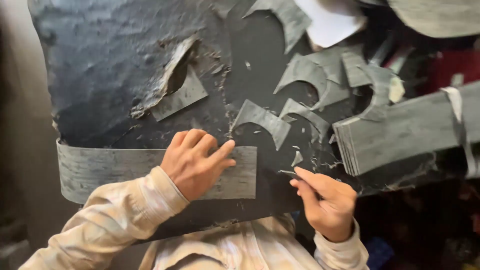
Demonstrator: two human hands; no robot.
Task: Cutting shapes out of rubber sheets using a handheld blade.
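My left hand (pixel 195 161) presses flat on a long grey strip of sheet material (pixel 110 170) that lies across a worn black work board (pixel 115 65). Its fingers spread over the strip's right end. My right hand (pixel 325 202) is closed around a small thin blade (pixel 290 173), whose tip pokes out leftward just past the strip's right edge. Both sleeves are pale and mottled.
Several curved grey offcuts (pixel 262 120) are scattered on the board above the hands. A bundled stack of grey strips (pixel 405 132), tied with a pale band, lies at the right. A white sheet (pixel 332 20) sits at the top. The board's surface is torn (pixel 172 75).
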